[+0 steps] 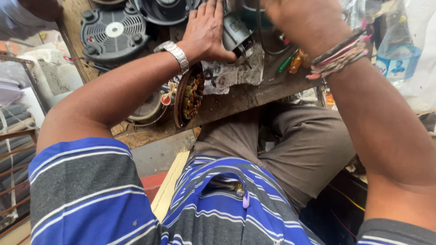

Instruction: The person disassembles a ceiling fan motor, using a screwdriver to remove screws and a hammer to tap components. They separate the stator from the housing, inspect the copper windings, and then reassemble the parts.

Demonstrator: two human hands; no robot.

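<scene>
My left hand [206,31], with a metal watch on the wrist, lies over a small grey metal motor part [235,36] on the wooden workbench [240,97], fingers wrapped on its side. My right hand [304,20], thread bands at the wrist, is raised above the same part at the top edge; its fingers are cut off by the frame. A dark cable loops down from it. A stator with copper windings [190,95] leans on the bench edge under my left forearm.
A black round slotted fan cover [113,31] lies at the back left, another dark housing [165,9] beside it. Green and orange screwdriver handles [290,61] lie on the bench by a scrap of newspaper [231,75]. A clear plastic bottle [399,50] stands at right.
</scene>
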